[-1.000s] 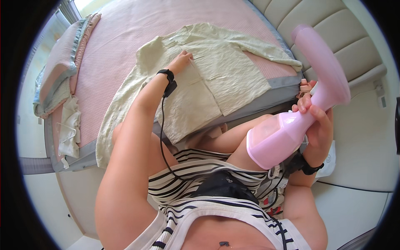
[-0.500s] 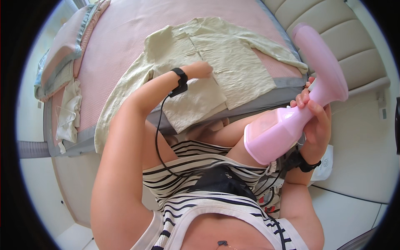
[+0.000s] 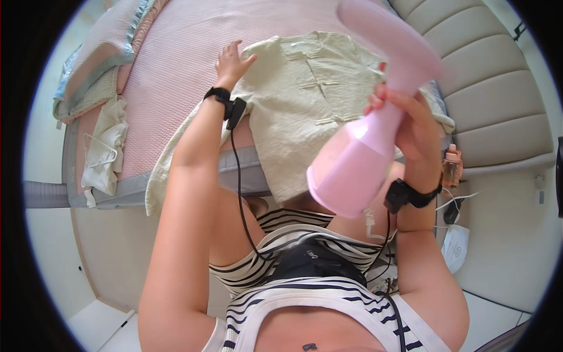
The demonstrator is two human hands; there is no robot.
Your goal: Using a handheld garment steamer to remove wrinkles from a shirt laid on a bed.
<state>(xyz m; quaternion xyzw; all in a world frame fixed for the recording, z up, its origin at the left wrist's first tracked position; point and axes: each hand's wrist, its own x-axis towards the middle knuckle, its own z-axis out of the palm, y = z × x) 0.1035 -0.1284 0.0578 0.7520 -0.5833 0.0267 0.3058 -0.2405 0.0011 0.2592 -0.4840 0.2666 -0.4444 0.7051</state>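
Note:
A cream long-sleeved shirt with knotted cloth fastenings down its front lies spread on the pink bed. My left hand is open with fingers apart, beside the shirt's left shoulder where the sleeve begins. In my right hand is a pink handheld garment steamer, gripped round its neck. Its long head points up and away over the shirt's right side, while the wider water tank hangs toward my lap. The steamer covers part of the shirt's right side and sleeve.
Folded pink bedding is piled at the far left, with a white cloth and hanger below it. A padded beige headboard stands at the right. Beside the bed there are a bottle, white cables and a white pouch.
My left hand has gone from the shirt's middle up and left to its shoulder, its fingers opening. The shirt's folded-back front now lies flat. The steamer has swung left and up over the shirt.

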